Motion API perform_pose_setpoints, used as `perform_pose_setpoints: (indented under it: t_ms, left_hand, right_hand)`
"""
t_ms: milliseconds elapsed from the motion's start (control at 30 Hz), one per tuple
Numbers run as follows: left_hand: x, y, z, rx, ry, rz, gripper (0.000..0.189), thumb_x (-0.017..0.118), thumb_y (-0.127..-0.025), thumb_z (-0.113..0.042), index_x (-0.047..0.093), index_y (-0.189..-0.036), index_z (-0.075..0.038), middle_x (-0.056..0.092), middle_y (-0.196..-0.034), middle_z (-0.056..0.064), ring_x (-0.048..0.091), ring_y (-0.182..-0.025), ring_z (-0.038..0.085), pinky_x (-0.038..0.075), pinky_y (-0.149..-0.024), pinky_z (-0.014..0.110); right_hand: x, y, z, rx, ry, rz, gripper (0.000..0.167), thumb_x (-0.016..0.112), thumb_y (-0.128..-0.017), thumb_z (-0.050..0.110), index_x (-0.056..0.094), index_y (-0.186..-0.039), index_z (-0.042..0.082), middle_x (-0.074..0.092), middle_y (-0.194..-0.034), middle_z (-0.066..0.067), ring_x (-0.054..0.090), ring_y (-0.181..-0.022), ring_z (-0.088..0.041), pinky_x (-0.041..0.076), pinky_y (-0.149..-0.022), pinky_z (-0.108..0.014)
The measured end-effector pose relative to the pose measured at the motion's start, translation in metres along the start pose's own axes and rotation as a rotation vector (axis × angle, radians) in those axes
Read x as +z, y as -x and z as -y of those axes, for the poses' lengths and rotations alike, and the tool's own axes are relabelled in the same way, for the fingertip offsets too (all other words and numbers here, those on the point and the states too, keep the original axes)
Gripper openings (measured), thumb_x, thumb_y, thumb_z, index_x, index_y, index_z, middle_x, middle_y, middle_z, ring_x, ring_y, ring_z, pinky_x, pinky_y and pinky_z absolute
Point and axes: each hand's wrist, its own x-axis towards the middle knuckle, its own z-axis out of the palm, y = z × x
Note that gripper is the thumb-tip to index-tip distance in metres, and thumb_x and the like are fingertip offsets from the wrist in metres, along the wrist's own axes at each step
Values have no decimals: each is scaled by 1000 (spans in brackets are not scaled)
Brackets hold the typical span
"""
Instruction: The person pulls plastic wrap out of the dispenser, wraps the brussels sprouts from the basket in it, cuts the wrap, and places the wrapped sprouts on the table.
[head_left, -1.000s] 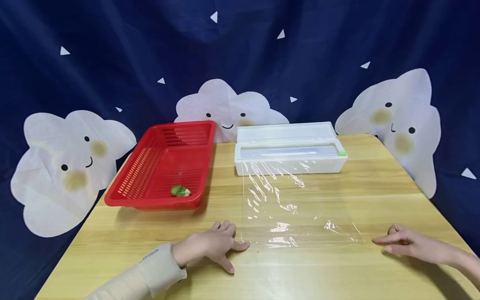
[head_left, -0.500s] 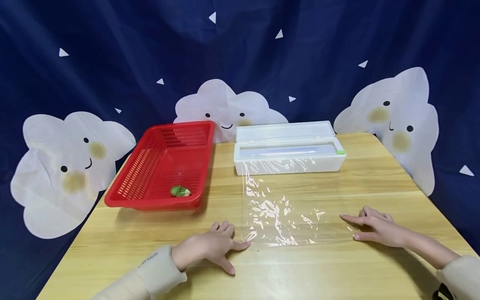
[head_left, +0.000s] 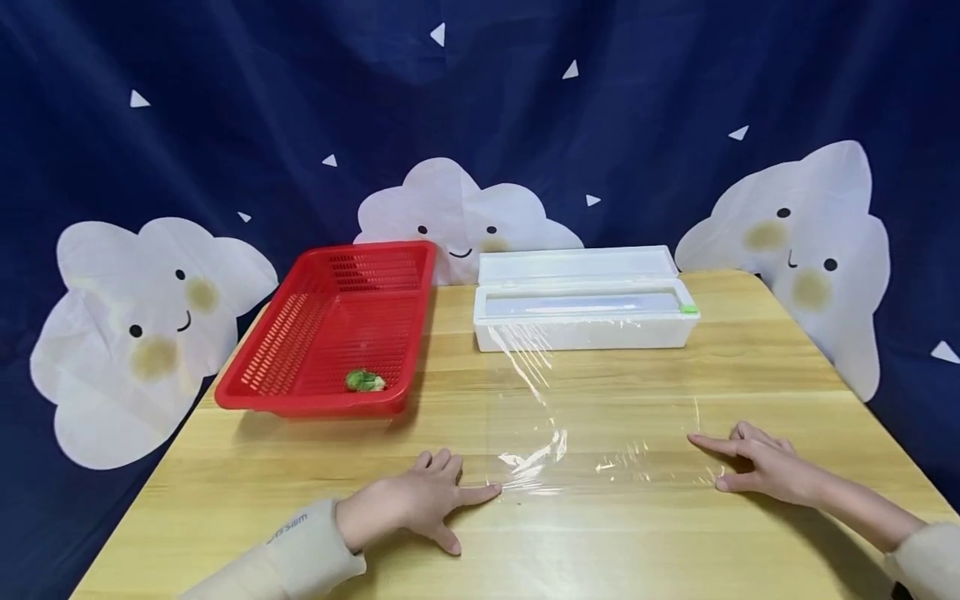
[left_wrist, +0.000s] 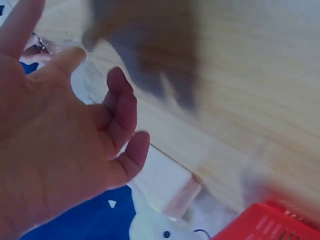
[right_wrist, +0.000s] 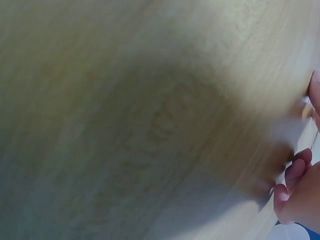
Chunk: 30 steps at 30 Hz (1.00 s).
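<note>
A clear sheet of cling film [head_left: 543, 454] lies over the table, running from a white cling film box [head_left: 585, 335] toward the person. Its near left corner is touched by the index finger of my left hand [head_left: 412, 500], whose fingers are spread. My right hand [head_left: 768, 467] is at the film's right side, with index finger straight and thumb at the near right corner; its other fingers are bent. In the left wrist view the left hand [left_wrist: 52, 130] shows its palm, middle to little fingers loosely bent. Only part of the right hand [right_wrist: 302, 195] appears in the right wrist view.
A red slotted basket [head_left: 330, 403] stands at the left, holding a small green and white vegetable piece [head_left: 364, 381]. The box's lid [head_left: 577, 263] is raised at the back. Behind the wooden table [head_left: 570, 550] hangs a dark blue cloth [head_left: 487, 92] with clouds.
My right hand has moved left and slightly away from the person, to the film's right side. The film's creases have shifted and become fewer. The left hand keeps its place at the corner.
</note>
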Motion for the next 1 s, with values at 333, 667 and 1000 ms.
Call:
perform_pose_setpoints:
  t_ms: [333,667,1000]
  left_hand:
    - [-10,20,6,39,-44,-114,77,63,-71,-58,32,-139,-42,35,-91,-3,30,-89,13,27,-77,27]
    - [-76,65,78,286,449,-375,70,72,-72,-43,48,-134,-20,34,-86,-2,33,-85,14,30,-68,26]
    - [-75,75,147,125,755,-477,65,73,-76,-27,46,-134,-12,41,-91,3,35,-105,21,35,-86,44]
  right_hand:
    - [2,-3,-9,-78,-10,-11,71,77,-67,23,49,-130,35,28,-74,19,24,-65,5,16,-51,-22]
    - [9,3,-15,-80,10,-34,69,78,-66,19,52,-128,32,32,-76,22,24,-63,7,17,-49,-20]
    - [17,7,-21,-61,3,-28,69,77,-67,16,51,-130,30,31,-75,24,27,-64,8,14,-52,-24]
